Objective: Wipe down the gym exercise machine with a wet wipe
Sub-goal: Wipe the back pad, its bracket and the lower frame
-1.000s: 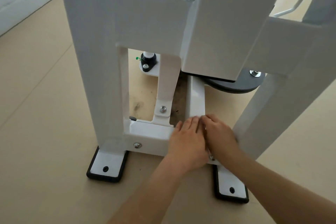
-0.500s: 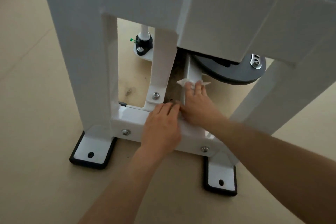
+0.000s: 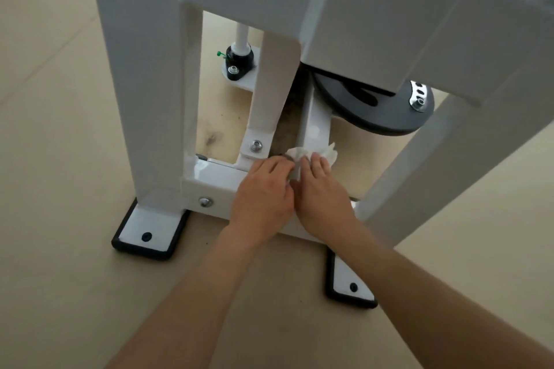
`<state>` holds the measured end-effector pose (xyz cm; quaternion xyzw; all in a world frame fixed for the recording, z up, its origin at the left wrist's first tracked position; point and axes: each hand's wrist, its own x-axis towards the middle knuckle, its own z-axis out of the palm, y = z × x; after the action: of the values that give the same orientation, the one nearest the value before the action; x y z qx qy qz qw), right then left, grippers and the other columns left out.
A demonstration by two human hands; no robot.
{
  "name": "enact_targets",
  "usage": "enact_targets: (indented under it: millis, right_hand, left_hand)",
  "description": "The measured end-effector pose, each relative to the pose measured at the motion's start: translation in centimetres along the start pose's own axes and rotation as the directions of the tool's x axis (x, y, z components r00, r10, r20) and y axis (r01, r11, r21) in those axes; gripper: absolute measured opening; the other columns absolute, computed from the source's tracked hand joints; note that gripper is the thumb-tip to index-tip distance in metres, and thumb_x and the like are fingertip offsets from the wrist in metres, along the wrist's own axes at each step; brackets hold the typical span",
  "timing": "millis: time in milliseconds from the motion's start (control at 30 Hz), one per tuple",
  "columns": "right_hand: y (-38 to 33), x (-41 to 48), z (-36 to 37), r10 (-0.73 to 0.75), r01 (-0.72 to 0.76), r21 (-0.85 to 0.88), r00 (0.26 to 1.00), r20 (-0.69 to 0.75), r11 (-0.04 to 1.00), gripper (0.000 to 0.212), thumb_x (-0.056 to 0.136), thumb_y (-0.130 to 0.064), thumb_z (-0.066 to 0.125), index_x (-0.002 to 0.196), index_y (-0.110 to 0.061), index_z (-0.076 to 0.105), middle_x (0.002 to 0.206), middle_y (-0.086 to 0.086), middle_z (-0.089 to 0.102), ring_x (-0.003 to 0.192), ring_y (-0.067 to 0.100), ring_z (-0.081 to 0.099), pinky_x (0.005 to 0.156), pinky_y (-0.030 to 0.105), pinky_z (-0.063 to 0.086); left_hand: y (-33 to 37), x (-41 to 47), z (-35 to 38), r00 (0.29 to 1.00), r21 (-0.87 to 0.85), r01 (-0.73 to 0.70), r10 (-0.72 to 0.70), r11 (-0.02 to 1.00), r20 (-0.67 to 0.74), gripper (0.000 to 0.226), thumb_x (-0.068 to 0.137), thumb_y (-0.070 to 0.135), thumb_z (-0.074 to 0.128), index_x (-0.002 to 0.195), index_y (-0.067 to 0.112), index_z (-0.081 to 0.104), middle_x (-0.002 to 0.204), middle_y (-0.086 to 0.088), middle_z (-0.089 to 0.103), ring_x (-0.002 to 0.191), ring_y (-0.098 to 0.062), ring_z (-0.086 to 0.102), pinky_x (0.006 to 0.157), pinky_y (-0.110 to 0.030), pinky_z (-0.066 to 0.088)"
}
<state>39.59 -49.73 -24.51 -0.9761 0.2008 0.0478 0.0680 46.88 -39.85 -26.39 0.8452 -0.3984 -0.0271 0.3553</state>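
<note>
Wipe has slid back down the white bar, away from the black disc, under the flat right hand. The left hand lies flat beside it, farther from the disc. I think brown dirt nearer the disc still needs cleaning.

Machine cut off at top and right edges. Wipe mostly covered by right hand. Left hand hides part of crossbar. Disc half hidden behind housing. Green item beside far post too small to identify.
</note>
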Motion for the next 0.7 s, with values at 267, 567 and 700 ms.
enact_targets:
  millis: [267,567,700]
  right_hand:
    - [-0.2,-5.6,-1.5,0.108,-0.124,0.088,0.980,0.169,0.988,0.057,0.106,-0.043,0.018,0.153,-0.013,0.024,0.161,0.008,0.023,0.149,0.019,0.017,0.118,0.032,0.016]
    - [3.4,4.1,-0.4,-0.093,0.119,-0.136,0.978,0.188,0.984,0.057,0.105,-0.041,0.021,0.153,-0.011,0.022,0.163,0.008,0.011,0.151,0.025,0.004,0.122,0.046,0.016]
    - [0.9,-0.5,0.9,-0.053,0.049,0.116,0.998,0.026,0.992,0.050,0.106,-0.029,0.027,0.147,-0.004,0.036,0.158,0.014,0.027,0.149,0.029,0.017,0.122,0.039,0.013]
  left_hand:
    - [0.8,-2.2,-1.0,0.993,0.005,-0.052,0.051,0.999,0.106,0.042,0.077,0.015,0.042,0.108,0.005,0.069,0.111,-0.009,0.066,0.103,-0.025,0.060,0.093,-0.037,0.050]
    - [-0.6,-2.9,-1.4,0.997,0.070,-0.004,-0.001,0.998,0.073,0.041,0.072,0.005,0.049,0.107,0.006,0.068,0.114,-0.013,0.064,0.107,-0.031,0.056,0.096,-0.040,0.046]
    - [-0.1,-2.6,-1.4,0.995,0.015,0.052,-0.054,0.999,0.083,0.042,0.075,0.007,0.054,0.114,0.011,0.066,0.120,-0.009,0.062,0.113,-0.028,0.055,0.097,-0.041,0.043]
